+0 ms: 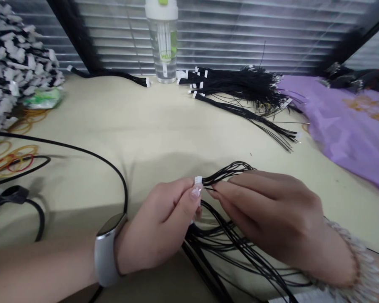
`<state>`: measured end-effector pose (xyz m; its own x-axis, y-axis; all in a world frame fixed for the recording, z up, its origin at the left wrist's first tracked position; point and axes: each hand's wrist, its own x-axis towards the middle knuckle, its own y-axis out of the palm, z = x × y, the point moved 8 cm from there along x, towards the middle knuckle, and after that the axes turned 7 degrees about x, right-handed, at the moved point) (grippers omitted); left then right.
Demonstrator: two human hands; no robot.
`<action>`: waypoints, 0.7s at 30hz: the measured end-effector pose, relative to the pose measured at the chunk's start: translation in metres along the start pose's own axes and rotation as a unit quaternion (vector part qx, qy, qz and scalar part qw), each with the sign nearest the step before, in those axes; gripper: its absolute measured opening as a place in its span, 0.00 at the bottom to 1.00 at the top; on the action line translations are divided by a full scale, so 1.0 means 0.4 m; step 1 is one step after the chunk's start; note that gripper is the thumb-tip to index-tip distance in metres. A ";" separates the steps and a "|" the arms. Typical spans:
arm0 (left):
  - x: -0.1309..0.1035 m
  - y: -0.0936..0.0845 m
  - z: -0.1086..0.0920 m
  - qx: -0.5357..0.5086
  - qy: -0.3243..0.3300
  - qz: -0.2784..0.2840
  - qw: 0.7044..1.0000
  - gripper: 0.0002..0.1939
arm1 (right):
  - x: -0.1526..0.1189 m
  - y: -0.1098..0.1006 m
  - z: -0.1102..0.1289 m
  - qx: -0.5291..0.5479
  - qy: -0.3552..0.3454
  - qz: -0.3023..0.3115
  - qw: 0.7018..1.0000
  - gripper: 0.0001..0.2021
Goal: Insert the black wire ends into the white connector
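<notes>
Between the thumb and fingers of my left hand (pixel 164 219) is a small white plug connector (pixel 198 180), its wire side turned to the right. Several thin black wires (pixel 229 169) run out of it and loop over toward my right hand (pixel 268 214). The fingertips of that hand pinch a single black wire (pixel 210 189) close to the connector. More black wires (pixel 240 248) hang below both hands and spread down to the right. The lower fingers of my left hand are partly hidden, as is what lies in its palm.
Bundles of black cables with white connectors (pixel 233 84) lie at the back, near a clear bottle (pixel 166 54). A large heap of white-ended cables (pixel 15 63) is at far left, above rubber bands (pixel 15 160). Purple cloth or plastic (pixel 341 126) covers the right side. A black cord (pixel 82 149) crosses the left.
</notes>
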<state>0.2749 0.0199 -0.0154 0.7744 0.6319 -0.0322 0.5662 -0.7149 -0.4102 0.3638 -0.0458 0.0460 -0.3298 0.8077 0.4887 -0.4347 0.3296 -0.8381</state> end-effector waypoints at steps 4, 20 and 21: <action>-0.002 0.001 0.001 -0.001 0.001 -0.001 1.000 0.19 | 0.004 0.005 0.005 0.010 -0.011 0.027 1.000 0.05; -0.005 0.002 -0.006 0.030 0.013 0.010 0.999 0.19 | 0.014 -0.015 0.045 -0.078 -0.085 -0.011 0.993 0.08; -0.005 0.003 -0.008 0.039 0.018 0.013 0.999 0.19 | 0.014 -0.012 0.046 -0.077 -0.085 -0.007 0.993 0.09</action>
<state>0.2750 0.0166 -0.0128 0.7990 0.6012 -0.0105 0.5234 -0.7040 -0.4800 0.3489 -0.0518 0.0574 -0.4676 0.7118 0.5242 -0.3118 0.4221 -0.8512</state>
